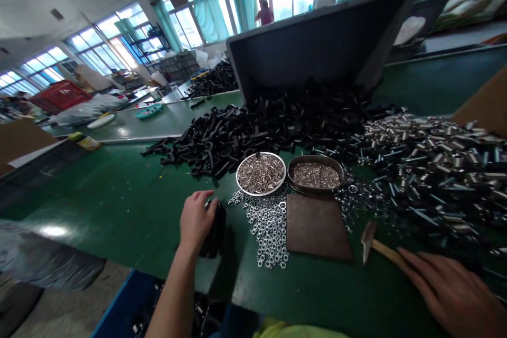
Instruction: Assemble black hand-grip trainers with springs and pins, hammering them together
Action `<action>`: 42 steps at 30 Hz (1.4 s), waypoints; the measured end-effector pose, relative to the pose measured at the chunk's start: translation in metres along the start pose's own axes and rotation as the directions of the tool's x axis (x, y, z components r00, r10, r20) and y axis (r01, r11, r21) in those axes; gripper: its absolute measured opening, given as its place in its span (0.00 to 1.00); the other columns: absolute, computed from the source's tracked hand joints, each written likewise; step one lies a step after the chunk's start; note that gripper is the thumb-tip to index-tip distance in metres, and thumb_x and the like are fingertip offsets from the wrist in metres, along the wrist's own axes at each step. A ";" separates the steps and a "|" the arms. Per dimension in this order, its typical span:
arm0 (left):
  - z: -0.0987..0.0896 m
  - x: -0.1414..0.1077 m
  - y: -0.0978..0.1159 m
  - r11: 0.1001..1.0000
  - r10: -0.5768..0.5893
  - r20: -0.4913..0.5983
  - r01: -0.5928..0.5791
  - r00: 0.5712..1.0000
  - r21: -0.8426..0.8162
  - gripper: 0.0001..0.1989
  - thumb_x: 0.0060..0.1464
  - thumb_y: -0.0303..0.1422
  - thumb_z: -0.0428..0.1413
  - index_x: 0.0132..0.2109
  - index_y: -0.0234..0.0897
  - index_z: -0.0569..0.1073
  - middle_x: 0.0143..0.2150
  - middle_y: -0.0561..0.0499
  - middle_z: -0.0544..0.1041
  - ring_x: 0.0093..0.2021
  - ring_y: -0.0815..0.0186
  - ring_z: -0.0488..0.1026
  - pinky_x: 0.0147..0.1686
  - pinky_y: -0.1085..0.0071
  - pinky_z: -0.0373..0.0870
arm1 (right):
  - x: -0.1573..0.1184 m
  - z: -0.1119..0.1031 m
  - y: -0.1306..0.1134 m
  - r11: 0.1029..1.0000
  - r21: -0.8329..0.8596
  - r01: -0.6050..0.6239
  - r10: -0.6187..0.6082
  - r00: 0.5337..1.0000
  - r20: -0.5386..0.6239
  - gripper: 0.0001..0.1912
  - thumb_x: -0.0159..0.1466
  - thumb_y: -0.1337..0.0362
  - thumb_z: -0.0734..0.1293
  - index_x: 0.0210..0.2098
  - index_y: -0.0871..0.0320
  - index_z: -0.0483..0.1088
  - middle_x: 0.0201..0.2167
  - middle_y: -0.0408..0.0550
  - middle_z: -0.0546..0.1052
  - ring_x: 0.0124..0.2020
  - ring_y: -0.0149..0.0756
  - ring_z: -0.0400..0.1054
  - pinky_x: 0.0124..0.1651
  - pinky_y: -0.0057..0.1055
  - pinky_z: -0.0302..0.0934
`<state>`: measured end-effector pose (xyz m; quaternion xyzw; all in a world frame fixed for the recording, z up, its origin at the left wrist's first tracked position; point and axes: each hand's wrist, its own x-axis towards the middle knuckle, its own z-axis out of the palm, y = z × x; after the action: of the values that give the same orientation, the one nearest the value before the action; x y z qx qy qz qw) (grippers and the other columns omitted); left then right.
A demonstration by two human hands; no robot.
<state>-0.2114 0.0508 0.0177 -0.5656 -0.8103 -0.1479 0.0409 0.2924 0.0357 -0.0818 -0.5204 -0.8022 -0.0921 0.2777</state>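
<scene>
My left hand (198, 222) is closed around a dark bundle of black plastic parts (216, 229) above the green table; their exact shape is blurred. At the right, my right hand (451, 285) has its fingers over the wooden handle of a hammer (370, 243), whose head is beside a brown metal plate (317, 227). Small hex nuts (271, 232) are spread between my left hand and that plate. Behind them are a round white dish (261, 194) of small metal pins and an oval tin (316, 190) holding tiny metal pieces.
Black plastic parts (222, 134) spill from a tipped grey bin (317, 47) at the back. Metal sleeves and bolts (447, 163) are heaped at the right. A blue crate (114, 306) stands below the table edge. A person (264, 13) is far off near the windows.
</scene>
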 end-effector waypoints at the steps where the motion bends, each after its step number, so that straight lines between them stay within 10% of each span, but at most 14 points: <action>1: 0.006 0.017 0.022 0.992 0.118 -0.001 -0.118 0.993 -0.051 0.13 0.56 0.37 0.50 0.46 0.39 0.73 0.46 0.46 0.74 0.47 0.59 0.68 0.47 0.66 0.64 | 0.007 0.002 -0.002 0.998 0.000 0.070 -0.070 0.997 0.018 0.18 0.60 0.60 0.58 0.45 0.41 0.75 0.35 0.50 0.78 0.37 0.51 0.71 0.34 0.47 0.63; 8: 0.079 0.142 0.183 0.879 0.476 0.167 -0.463 0.863 -0.113 0.12 0.55 0.26 0.49 0.42 0.40 0.76 0.45 0.45 0.73 0.51 0.60 0.65 0.50 0.69 0.62 | 0.049 0.008 -0.017 0.989 0.048 0.142 -0.143 0.990 0.017 0.16 0.65 0.60 0.57 0.44 0.55 0.74 0.37 0.52 0.76 0.38 0.41 0.70 0.42 0.39 0.65; 15: 0.133 0.192 0.237 0.914 0.391 0.211 -0.350 0.896 -0.207 0.13 0.53 0.21 0.47 0.34 0.31 0.77 0.44 0.36 0.70 0.50 0.52 0.65 0.48 0.59 0.62 | 0.076 0.001 -0.003 0.996 0.089 -0.023 0.019 0.999 0.045 0.14 0.65 0.64 0.58 0.40 0.55 0.75 0.37 0.51 0.76 0.39 0.38 0.70 0.41 0.36 0.67; 20: 0.135 0.197 0.237 0.886 0.340 0.186 -0.248 0.922 -0.392 0.08 0.49 0.21 0.52 0.28 0.32 0.75 0.45 0.37 0.71 0.54 0.50 0.63 0.51 0.57 0.59 | 0.125 0.011 0.036 0.990 0.082 -0.113 0.105 0.990 0.099 0.13 0.66 0.64 0.58 0.40 0.56 0.74 0.37 0.50 0.76 0.40 0.41 0.68 0.44 0.41 0.65; 26: 0.095 0.179 0.221 0.702 0.294 0.183 -0.082 0.938 -0.707 0.09 0.52 0.35 0.55 0.37 0.34 0.74 0.38 0.46 0.75 0.42 0.61 0.71 0.44 0.65 0.67 | 0.219 0.050 0.095 0.990 -0.122 -0.070 0.083 0.991 0.106 0.21 0.61 0.77 0.54 0.47 0.62 0.72 0.48 0.55 0.73 0.50 0.42 0.64 0.51 0.39 0.61; 28: 0.074 0.161 0.207 0.494 0.244 0.246 0.098 0.938 -0.864 0.13 0.56 0.39 0.51 0.39 0.34 0.73 0.38 0.47 0.75 0.39 0.65 0.72 0.43 0.66 0.69 | 0.243 0.061 0.108 0.991 -0.128 -0.041 0.056 0.991 0.122 0.22 0.59 0.79 0.54 0.47 0.64 0.71 0.51 0.57 0.72 0.52 0.42 0.63 0.52 0.38 0.60; 32: 0.035 0.112 0.169 -0.217 0.168 0.480 0.507 0.861 -0.834 0.11 0.57 0.38 0.51 0.37 0.35 0.72 0.40 0.47 0.75 0.42 0.65 0.72 0.46 0.62 0.70 | 0.264 0.072 0.116 0.998 -0.070 0.008 0.001 0.992 0.127 0.14 0.61 0.75 0.57 0.38 0.64 0.74 0.41 0.56 0.77 0.49 0.43 0.67 0.51 0.41 0.59; 34: 0.025 0.085 0.148 -0.294 0.116 0.528 0.537 0.841 -0.791 0.12 0.58 0.38 0.50 0.37 0.36 0.72 0.39 0.47 0.75 0.42 0.65 0.72 0.45 0.63 0.71 | 0.263 0.074 0.119 0.999 -0.039 0.019 -0.015 0.995 0.094 0.13 0.63 0.71 0.57 0.30 0.62 0.73 0.36 0.55 0.78 0.48 0.45 0.69 0.49 0.44 0.60; 38: 0.029 0.033 0.103 -0.185 -0.081 0.518 0.498 0.851 -0.847 0.10 0.49 0.35 0.59 0.38 0.36 0.73 0.30 0.52 0.72 0.28 0.71 0.69 0.33 0.71 0.70 | 0.254 0.078 0.125 0.999 0.031 0.039 -0.039 0.999 -0.008 0.21 0.67 0.59 0.53 0.25 0.58 0.71 0.31 0.52 0.78 0.48 0.49 0.69 0.47 0.49 0.60; 42: 0.047 -0.004 0.070 0.390 -0.153 0.340 0.372 0.928 -0.842 0.10 0.45 0.33 0.61 0.36 0.35 0.75 0.23 0.55 0.69 0.24 0.70 0.68 0.29 0.72 0.64 | 0.240 0.065 0.100 0.968 0.152 -0.199 0.207 0.977 -0.042 0.12 0.62 0.54 0.62 0.35 0.53 0.73 0.27 0.49 0.78 0.39 0.53 0.73 0.36 0.49 0.66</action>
<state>-0.1405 0.0830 -0.0147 -0.3760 -0.6860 -0.4990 -0.3729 0.2853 0.2959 -0.0200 -0.5751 -0.7411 -0.0188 0.3461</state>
